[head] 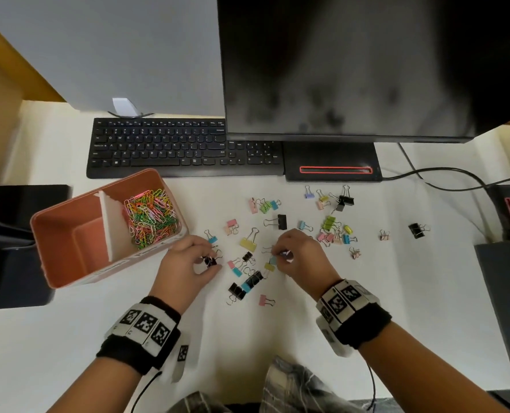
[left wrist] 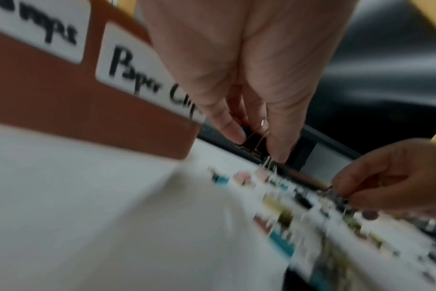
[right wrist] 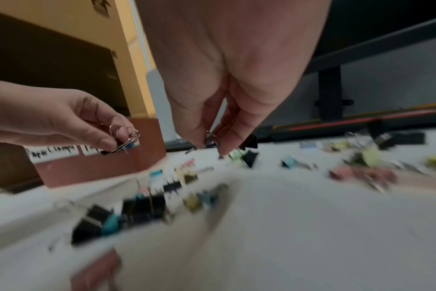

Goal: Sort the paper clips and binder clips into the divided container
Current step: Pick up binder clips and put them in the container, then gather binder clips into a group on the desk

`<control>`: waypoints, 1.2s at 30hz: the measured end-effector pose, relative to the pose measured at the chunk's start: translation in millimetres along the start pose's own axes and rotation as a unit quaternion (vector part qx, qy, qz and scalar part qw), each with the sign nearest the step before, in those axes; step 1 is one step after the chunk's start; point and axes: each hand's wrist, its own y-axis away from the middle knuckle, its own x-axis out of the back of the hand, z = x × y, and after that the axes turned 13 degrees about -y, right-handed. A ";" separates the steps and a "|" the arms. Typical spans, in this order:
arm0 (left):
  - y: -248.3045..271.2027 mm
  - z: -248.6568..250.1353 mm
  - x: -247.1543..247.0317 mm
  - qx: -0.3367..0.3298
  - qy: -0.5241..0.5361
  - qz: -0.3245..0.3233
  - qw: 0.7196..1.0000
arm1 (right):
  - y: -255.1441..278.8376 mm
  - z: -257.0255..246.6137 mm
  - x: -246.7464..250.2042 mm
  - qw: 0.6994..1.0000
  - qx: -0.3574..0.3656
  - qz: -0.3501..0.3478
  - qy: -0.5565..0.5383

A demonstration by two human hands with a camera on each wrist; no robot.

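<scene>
A pink divided container (head: 68, 272) stands at the left; its right compartment holds a heap of coloured paper clips (head: 150, 217), its left compartment looks empty. Several coloured and black binder clips (head: 249, 242) lie scattered on the white desk. My left hand (head: 209, 262) pinches a black binder clip (left wrist: 251, 142) just right of the container, above the desk. My right hand (head: 280, 254) pinches a small dark binder clip (right wrist: 210, 140) over the middle of the scatter. Labels on the container front (left wrist: 139, 78) read "Paper Clips" and something blurred.
A black keyboard (head: 182, 147) and a monitor (head: 367, 64) on its stand (head: 331, 162) fill the back of the desk. Cables (head: 444, 177) run right. Dark objects sit at the left edge (head: 12, 263) and right edge (head: 507, 308).
</scene>
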 end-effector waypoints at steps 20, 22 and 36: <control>27.2 -82.4 173.7 0.197 0.025 0.152 0.968 | -87.8 -197.6 -136.6 0.961 0.215 -0.167 -0.052; 27.5 -52.7 158.1 0.136 0.041 0.150 0.979 | -77.8 -172.5 -110.6 0.972 0.204 -0.106 -0.055; -32.0 16.8 -29.8 0.061 -0.097 -0.158 0.981 | -97.3 -18.5 -12.7 0.973 -0.128 -0.099 0.165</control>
